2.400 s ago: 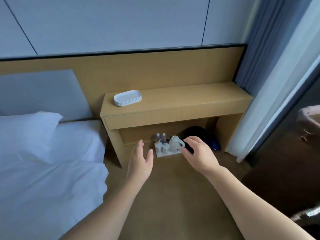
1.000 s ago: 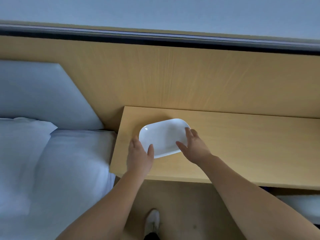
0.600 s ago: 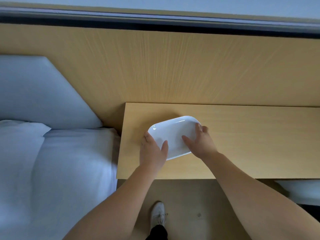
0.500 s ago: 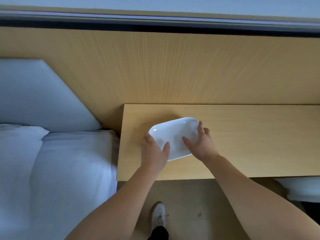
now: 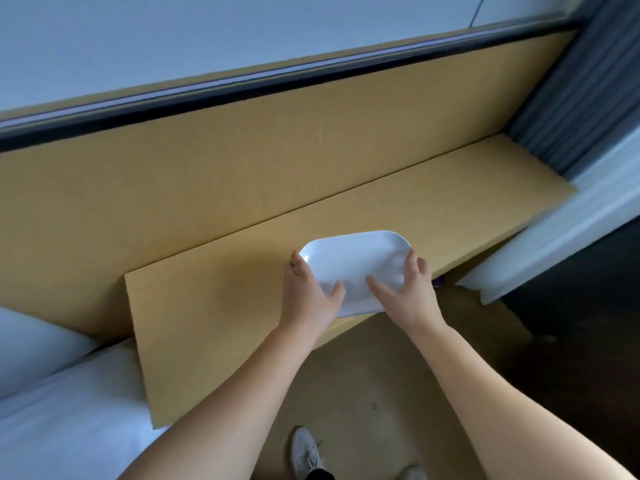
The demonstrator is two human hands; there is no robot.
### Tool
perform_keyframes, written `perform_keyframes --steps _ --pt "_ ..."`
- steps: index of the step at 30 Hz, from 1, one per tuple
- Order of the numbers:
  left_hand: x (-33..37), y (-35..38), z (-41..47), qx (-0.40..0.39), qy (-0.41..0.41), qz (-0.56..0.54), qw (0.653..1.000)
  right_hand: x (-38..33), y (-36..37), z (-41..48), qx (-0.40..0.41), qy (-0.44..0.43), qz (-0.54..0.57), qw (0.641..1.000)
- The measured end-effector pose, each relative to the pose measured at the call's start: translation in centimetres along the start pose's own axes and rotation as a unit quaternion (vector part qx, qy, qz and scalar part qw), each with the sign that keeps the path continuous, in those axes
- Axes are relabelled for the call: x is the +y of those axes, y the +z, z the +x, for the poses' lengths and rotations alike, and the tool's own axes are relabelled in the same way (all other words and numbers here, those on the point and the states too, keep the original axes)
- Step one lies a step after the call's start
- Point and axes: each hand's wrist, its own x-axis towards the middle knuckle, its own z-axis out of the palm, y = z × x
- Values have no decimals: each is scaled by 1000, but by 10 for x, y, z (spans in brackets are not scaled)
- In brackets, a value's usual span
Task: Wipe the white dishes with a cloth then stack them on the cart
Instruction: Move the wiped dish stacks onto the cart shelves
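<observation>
While left hand [image 5: 308, 296] and right hand [image 5: 408, 292] each clamp an end of the white dish [image 5: 353, 258], just right of frame centre and overhanging the front of the desk [image 5: 214, 306], a slick rim could let it drop floorward.

Both bare forearms reach forward and draw together. The left hand [image 5: 308, 296] grips the near left edge of the white dish [image 5: 353, 261], thumb laid on top. The right hand [image 5: 412, 292] grips its right edge, thumb on top, fingers curled at the rim.
</observation>
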Motion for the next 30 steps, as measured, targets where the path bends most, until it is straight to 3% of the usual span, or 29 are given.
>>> perform_keyframes --steps 6,12,21,30 --pt "88 60 -50 -89 93 -13 992 67 -95 -46 127 78 -10 989" --pt "165 133 -149 -164 215 9 963 167 -179 -142 239 179 23 954" --pt "244 265 -366 -346 344 29 872 330 -277 -355 350 330 82 873" --pt "290 361 -526 -480 417 35 771 427 -331 -502 430 452 103 775"
